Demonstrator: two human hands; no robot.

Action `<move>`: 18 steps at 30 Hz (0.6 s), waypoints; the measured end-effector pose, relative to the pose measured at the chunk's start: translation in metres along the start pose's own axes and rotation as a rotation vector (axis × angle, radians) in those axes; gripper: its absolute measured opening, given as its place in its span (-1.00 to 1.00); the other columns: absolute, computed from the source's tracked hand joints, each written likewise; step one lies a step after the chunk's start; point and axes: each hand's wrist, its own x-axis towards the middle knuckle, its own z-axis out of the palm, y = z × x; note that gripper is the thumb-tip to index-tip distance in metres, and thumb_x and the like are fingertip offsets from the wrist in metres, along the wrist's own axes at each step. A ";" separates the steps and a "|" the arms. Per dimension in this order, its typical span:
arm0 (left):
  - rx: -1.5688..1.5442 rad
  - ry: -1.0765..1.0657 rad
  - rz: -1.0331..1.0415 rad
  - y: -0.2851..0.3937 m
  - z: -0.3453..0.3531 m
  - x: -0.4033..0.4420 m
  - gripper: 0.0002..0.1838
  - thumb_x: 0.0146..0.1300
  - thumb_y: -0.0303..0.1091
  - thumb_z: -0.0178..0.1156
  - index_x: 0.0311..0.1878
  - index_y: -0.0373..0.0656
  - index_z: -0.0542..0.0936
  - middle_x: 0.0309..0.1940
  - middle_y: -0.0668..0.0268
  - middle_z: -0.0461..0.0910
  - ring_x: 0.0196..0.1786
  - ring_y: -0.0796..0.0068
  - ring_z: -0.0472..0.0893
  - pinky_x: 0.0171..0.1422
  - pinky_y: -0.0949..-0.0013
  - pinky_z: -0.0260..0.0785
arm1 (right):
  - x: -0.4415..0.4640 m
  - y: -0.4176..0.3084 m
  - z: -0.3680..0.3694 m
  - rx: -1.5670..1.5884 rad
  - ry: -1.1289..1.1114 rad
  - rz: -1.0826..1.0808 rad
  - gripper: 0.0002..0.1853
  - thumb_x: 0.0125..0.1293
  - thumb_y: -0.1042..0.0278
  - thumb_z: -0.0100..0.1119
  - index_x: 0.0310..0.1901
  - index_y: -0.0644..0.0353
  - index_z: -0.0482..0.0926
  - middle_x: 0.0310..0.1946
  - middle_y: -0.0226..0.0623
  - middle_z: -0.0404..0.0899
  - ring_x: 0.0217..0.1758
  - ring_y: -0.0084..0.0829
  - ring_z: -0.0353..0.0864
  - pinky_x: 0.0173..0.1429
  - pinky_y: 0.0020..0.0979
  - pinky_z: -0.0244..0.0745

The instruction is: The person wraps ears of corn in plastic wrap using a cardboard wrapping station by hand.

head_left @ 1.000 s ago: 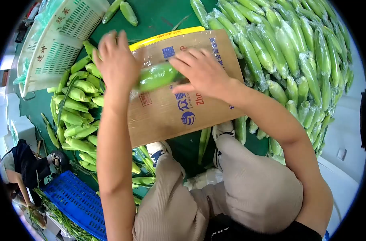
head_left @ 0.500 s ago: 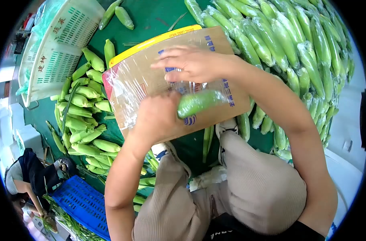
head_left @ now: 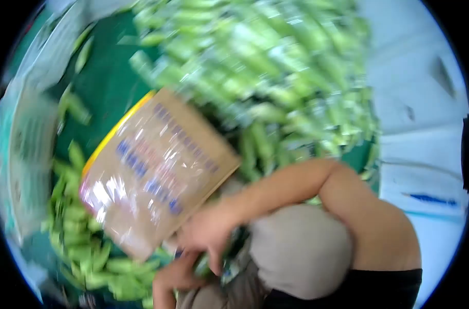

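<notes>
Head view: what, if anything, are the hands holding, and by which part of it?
Cannot be told: the right hand and left hand are close together but blurred, leaving any grip unclear.

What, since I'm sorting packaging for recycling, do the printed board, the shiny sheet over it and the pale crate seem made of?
Printed board: likely cardboard, matt, by its brown face.
Shiny sheet: glossy clear plastic film, by white glints and print showing through.
Pale crate: probably rigid plastic, from its whitish slotted wall; blur leaves its finish open.
</notes>
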 end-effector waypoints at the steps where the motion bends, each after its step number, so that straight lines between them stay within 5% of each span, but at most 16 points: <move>1: -0.194 0.030 -0.021 0.002 -0.007 -0.010 0.08 0.07 0.13 0.50 0.56 -0.26 0.29 0.45 -0.02 0.40 0.53 0.04 0.36 0.59 0.10 0.23 | -0.020 -0.028 -0.011 0.222 -0.369 0.203 0.23 -0.03 -0.32 0.61 0.57 0.13 0.18 0.13 0.11 0.59 0.28 0.11 0.56 0.33 0.10 0.44; 2: -0.239 0.051 -0.048 -0.003 -0.013 -0.023 0.04 0.09 0.11 0.50 0.53 -0.26 0.31 0.44 -0.01 0.41 0.51 0.06 0.37 0.58 0.11 0.25 | -0.022 -0.004 0.015 0.831 -0.372 0.272 0.08 0.03 -0.13 0.64 0.51 0.17 0.28 0.07 0.08 0.62 0.18 0.01 0.63 0.22 -0.06 0.54; 4: -0.229 0.131 -0.120 0.002 -0.028 -0.023 -0.03 0.11 0.08 0.48 0.49 -0.25 0.35 0.40 0.01 0.44 0.48 0.08 0.40 0.54 0.12 0.27 | -0.025 0.017 0.038 0.591 -0.208 0.254 -0.22 0.06 0.03 0.63 0.25 0.19 0.47 -0.03 -0.01 0.66 0.07 -0.11 0.65 0.08 -0.16 0.54; 9: -0.107 0.524 -0.154 0.030 -0.044 -0.026 -0.21 0.18 0.00 0.44 0.38 -0.24 0.43 0.31 0.05 0.50 0.38 0.15 0.47 0.46 0.14 0.33 | -0.023 0.026 0.064 0.717 -0.212 0.244 -0.23 0.04 0.08 0.64 0.24 0.18 0.46 0.00 0.00 0.62 0.09 -0.08 0.62 0.07 -0.15 0.50; 13: 0.051 0.862 -0.082 0.049 -0.057 -0.020 -0.35 0.24 -0.06 0.42 0.29 -0.23 0.50 0.24 0.08 0.56 0.31 0.20 0.52 0.40 0.16 0.38 | -0.002 0.029 0.091 0.639 -0.010 0.093 -0.21 0.02 0.08 0.66 0.25 0.16 0.45 -0.02 -0.03 0.63 0.09 -0.10 0.62 0.09 -0.14 0.51; 15: 0.158 0.987 -0.027 0.061 -0.068 -0.011 -0.42 0.27 -0.09 0.40 0.24 -0.23 0.54 0.20 0.10 0.58 0.27 0.23 0.55 0.37 0.17 0.40 | 0.007 -0.018 0.029 0.925 0.035 0.297 -0.28 0.08 0.13 0.64 0.24 0.21 0.53 -0.18 -0.18 0.70 -0.09 -0.23 0.68 -0.04 -0.21 0.57; 18: 0.271 1.093 0.028 0.081 -0.073 0.003 -0.53 0.31 -0.14 0.38 0.17 -0.22 0.59 0.14 0.12 0.62 0.21 0.27 0.59 0.32 0.18 0.44 | 0.034 -0.032 0.004 0.941 0.109 0.160 -0.44 0.21 0.27 0.53 0.24 0.20 0.59 -0.27 -0.40 0.70 -0.28 -0.48 0.65 -0.26 -0.41 0.55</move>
